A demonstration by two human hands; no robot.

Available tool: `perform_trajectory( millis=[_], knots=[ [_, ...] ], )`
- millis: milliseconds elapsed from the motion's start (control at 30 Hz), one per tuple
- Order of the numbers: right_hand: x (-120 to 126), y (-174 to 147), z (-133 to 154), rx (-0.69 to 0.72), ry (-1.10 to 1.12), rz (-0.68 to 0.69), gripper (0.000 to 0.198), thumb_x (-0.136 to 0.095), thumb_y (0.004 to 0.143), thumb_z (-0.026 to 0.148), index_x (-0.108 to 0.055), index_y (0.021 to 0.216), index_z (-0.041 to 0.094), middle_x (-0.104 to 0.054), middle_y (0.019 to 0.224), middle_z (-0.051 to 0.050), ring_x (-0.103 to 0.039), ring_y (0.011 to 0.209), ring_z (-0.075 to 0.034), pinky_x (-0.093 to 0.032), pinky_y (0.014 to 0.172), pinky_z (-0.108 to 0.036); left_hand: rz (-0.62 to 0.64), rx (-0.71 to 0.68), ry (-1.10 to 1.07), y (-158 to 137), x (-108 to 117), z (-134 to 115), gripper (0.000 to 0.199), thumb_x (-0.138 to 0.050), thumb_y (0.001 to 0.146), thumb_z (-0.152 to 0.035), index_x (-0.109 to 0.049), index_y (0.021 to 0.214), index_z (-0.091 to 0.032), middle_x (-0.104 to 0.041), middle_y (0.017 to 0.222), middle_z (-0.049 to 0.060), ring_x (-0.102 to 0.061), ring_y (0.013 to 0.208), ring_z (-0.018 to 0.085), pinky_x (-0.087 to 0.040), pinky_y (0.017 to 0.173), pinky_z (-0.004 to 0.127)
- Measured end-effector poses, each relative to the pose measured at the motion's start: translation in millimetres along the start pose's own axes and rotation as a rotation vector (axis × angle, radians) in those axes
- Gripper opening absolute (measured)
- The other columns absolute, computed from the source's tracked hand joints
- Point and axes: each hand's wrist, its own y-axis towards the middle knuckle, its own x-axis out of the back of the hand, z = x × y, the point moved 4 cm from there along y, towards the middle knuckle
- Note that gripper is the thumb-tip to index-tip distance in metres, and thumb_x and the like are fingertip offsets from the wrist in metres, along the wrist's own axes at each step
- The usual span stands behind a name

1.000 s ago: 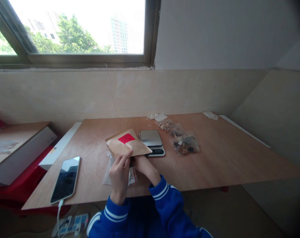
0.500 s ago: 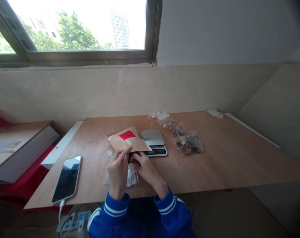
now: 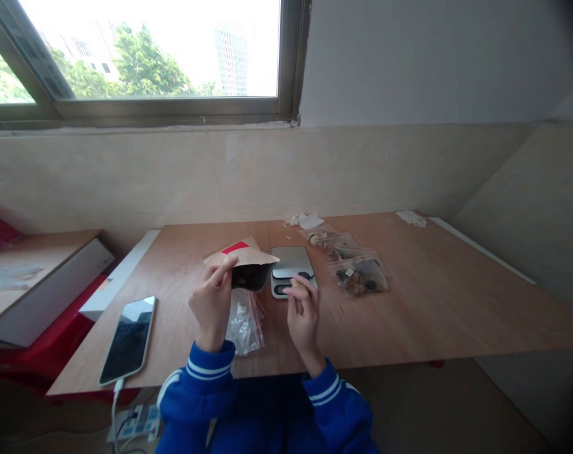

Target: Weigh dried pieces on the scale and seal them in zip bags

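Left hand (image 3: 212,301) pinches the brown kraft-paper pouch (image 3: 243,265) at its mouth, seemingly light and crushable; right hand (image 3: 303,307), at three o'clock, pinches something small.

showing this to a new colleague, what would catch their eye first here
The brown paper pouch with a red label, held open above the wooden table by the left hand, stands out first. The right hand hovers beside it, before a small scale. Clear bags of dried pieces lie right of the scale; a phone lies far left.
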Motion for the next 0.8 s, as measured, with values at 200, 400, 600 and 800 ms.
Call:
perform_trajectory(
  millis=[200, 400, 600, 800],
  knots=[
    [-14.2, 40.6, -62.6, -0.111, -0.009, -0.004, 0.022, -0.043, 0.093, 0.024, -0.059, 0.106, 0.019, -0.058, 0.112, -0.013, -0.054, 0.113, -0.023, -0.045, 0.098, -0.043, -0.063, 0.032, 0.010, 2.3, 8.1, 8.2, 0.026, -0.060, 0.088, -0.023, -0.072, 0.108, -0.033, -0.070, 0.086, -0.001, -0.056, 0.064, 0.009, -0.030, 0.055, 0.022],
    [-41.8, 64.9, -116.0, -0.149, -0.044, 0.204, 0.053, -0.044, 0.087, 0.019, -0.038, 0.139, 0.013, -0.049, 0.135, -0.019, -0.047, 0.125, -0.023, -0.039, 0.105, -0.044, -0.046, 0.042, 0.038, -2.5, 10.6, 9.9, 0.027, -0.063, 0.086, -0.023, -0.072, 0.109, -0.035, -0.071, 0.089, -0.003, -0.058, 0.063, 0.008, -0.031, 0.054, 0.020],
    [-41.6, 58.7, -133.5, -0.155, -0.085, 0.290, 0.063, -0.050, 0.088, 0.029, -0.031, 0.145, 0.013, -0.041, 0.146, -0.018, -0.038, 0.136, -0.024, -0.036, 0.109, -0.043, -0.032, -0.003, 0.022, -2.1, 8.2, 14.9, 0.026, -0.065, 0.085, -0.022, -0.072, 0.107, -0.034, -0.072, 0.088, -0.003, -0.061, 0.064, 0.008, -0.033, 0.053, 0.018],
    [-28.4, 47.4, -139.3, -0.174, -0.164, 0.169, 0.064, -0.042, 0.093, 0.035, -0.022, 0.149, 0.011, -0.038, 0.147, -0.021, -0.042, 0.134, -0.026, -0.043, 0.103, -0.044, -0.005, -0.006, 0.027, -8.0, 6.3, 15.5, 0.027, -0.064, 0.085, -0.022, -0.072, 0.107, -0.035, -0.072, 0.090, -0.004, -0.062, 0.065, 0.007, -0.034, 0.053, 0.017]
  ],
)
